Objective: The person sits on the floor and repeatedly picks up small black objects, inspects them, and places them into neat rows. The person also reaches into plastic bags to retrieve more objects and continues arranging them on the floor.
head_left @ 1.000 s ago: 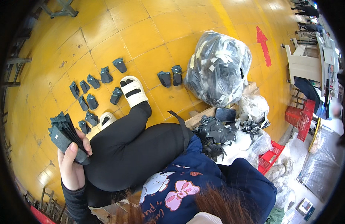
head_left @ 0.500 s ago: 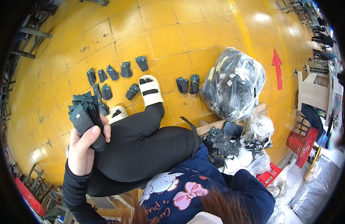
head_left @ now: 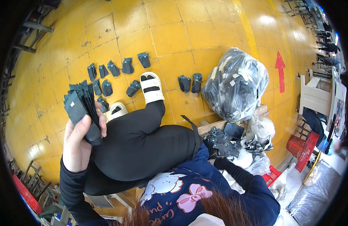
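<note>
My left hand (head_left: 79, 141) is closed round a thick stack of dark grey, leather-like cut pieces (head_left: 81, 116), fanned out at their upper ends, above my left thigh. My right forearm reaches out beside the loose pile of similar dark pieces (head_left: 221, 145) at my right. Only a sliver of my right hand (head_left: 212, 161) shows by the pile's near edge; its fingers are hidden. On the yellow floor past my sandals lie several small bundles of dark pieces (head_left: 127, 65), and two more bundles (head_left: 190, 83) lie further right.
A large clear plastic bag (head_left: 238, 84) full of dark pieces stands at the right. By the pile are a dark phone-like slab (head_left: 234, 130) and white plastic bags (head_left: 261, 130). Red crates (head_left: 302, 148) and a grey wrapped bundle (head_left: 319, 184) lie further right.
My left hand has shifted slightly left and up with the stack. My right forearm has come out from my side toward the loose pile.
</note>
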